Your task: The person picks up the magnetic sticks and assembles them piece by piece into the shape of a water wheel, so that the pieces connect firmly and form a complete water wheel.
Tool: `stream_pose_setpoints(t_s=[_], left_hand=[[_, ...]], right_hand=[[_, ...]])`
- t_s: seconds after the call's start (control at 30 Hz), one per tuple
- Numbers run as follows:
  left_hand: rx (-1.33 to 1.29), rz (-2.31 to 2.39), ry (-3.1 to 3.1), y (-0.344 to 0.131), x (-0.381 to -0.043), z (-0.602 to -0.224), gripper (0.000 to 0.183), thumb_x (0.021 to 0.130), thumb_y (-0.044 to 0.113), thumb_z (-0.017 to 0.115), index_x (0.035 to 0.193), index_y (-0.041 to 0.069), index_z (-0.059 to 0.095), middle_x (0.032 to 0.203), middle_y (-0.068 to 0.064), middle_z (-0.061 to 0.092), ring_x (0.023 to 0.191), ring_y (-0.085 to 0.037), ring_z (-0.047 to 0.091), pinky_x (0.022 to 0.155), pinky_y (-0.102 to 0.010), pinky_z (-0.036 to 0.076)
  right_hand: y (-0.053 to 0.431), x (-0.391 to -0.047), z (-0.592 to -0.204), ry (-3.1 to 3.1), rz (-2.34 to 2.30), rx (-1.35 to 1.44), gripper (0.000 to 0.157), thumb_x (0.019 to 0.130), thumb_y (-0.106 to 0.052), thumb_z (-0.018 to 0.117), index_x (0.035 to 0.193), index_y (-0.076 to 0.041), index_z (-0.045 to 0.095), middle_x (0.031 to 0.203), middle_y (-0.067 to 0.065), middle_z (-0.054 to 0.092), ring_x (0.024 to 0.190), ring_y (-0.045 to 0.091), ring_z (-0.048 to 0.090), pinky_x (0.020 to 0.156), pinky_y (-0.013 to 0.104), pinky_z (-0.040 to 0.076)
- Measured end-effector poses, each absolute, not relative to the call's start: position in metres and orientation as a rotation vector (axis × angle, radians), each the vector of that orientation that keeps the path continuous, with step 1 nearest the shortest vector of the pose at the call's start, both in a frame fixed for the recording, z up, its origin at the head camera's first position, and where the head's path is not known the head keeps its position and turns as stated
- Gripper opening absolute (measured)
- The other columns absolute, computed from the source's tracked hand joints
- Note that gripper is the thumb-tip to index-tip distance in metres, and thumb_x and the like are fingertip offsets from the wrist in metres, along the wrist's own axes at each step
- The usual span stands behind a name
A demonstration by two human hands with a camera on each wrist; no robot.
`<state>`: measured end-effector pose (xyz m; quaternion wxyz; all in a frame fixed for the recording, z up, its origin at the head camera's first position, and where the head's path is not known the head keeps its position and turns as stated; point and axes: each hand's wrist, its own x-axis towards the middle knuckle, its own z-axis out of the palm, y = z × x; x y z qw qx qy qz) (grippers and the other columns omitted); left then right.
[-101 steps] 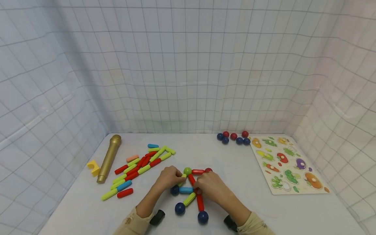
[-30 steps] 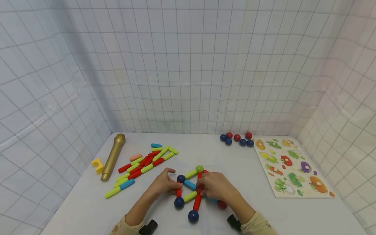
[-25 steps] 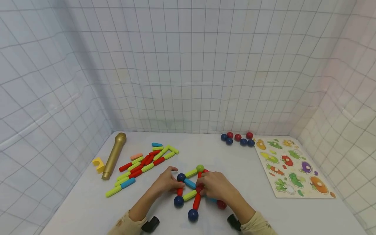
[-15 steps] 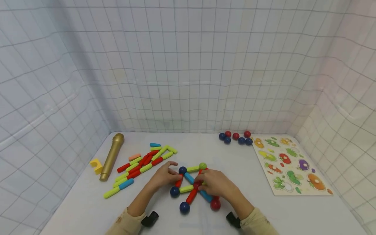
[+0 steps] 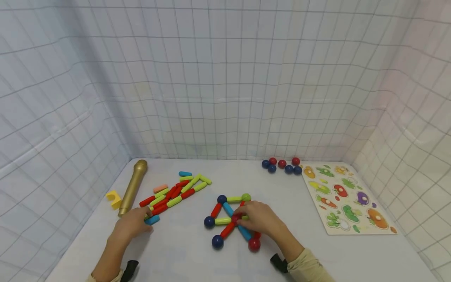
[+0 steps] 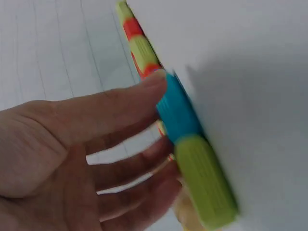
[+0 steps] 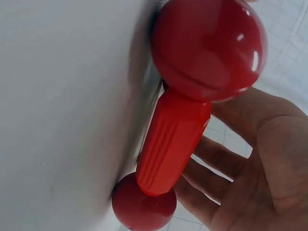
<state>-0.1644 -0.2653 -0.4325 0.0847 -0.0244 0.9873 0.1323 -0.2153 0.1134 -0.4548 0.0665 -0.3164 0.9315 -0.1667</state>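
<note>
In the head view, a flat magnetic rod-and-ball structure lies mid-table, with dark blue balls (image 5: 209, 222), a green ball (image 5: 246, 197), and lime, red and blue rods (image 5: 244, 232). My right hand (image 5: 258, 216) holds the red ball (image 5: 236, 218) at its centre. A nearer red ball (image 7: 209, 48) and red rod (image 7: 174, 139) hide the fingertips in the right wrist view. At left, my left hand (image 5: 132, 225) is over the loose rods. Its thumb is at a blue rod (image 6: 179, 113) joined to a lime rod (image 6: 206, 180); the other fingers, apart from the thumb, are partly hidden behind them.
More loose rods (image 5: 174, 201) lie beyond the left hand. A gold microphone-shaped stick (image 5: 132, 188) and a yellow notched block (image 5: 114, 199) are at far left. Several loose balls (image 5: 282, 164) sit at the back, beside a vegetable puzzle board (image 5: 349, 199) at right.
My left hand has left the structure and moved left to the loose rods. The structure has turned clockwise while my right hand stays at its centre. A red rod has joined two blue balls.
</note>
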Motion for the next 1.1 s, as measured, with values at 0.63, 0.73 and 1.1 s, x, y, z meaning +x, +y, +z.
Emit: stream_pose_setpoints(t_s=[0.63, 0.73, 1.1], left_hand=[[-0.077, 0.54, 3.111, -0.226, -0.175, -0.446, 0.024, 0.082, 0.02, 0.077, 0.086, 0.003, 0.06, 0.068, -0.003, 0.056, 0.064, -0.017, 0.051, 0.058, -0.029, 0.045], [-0.034, 0.73, 3.074, -0.208, -0.182, -0.447, 0.026, 0.085, 0.025, 0.074, 0.095, 0.004, 0.062, 0.078, -0.004, 0.065, 0.071, -0.015, 0.057, 0.063, -0.028, 0.051], [-0.087, 0.754, 3.142, -0.181, -0.197, -0.448, 0.03, 0.093, 0.019, 0.066, 0.108, -0.001, 0.05, 0.087, -0.011, 0.059, 0.068, -0.019, 0.053, 0.065, -0.032, 0.055]], right_hand=[[0.108, -0.211, -0.453, 2.857, -0.447, -0.955, 0.026, 0.086, -0.035, 0.072, 0.109, -0.021, 0.074, 0.082, -0.011, 0.067, 0.07, 0.006, 0.048, 0.056, 0.018, 0.039], [0.108, -0.21, -0.454, 2.867, -0.429, -0.962, 0.026, 0.086, -0.036, 0.072, 0.108, -0.022, 0.074, 0.081, -0.011, 0.067, 0.07, 0.006, 0.047, 0.056, 0.017, 0.039], [0.108, -0.211, -0.452, 2.877, -0.429, -0.975, 0.024, 0.086, -0.035, 0.072, 0.106, -0.022, 0.075, 0.078, -0.011, 0.064, 0.067, 0.005, 0.047, 0.054, 0.017, 0.038]])
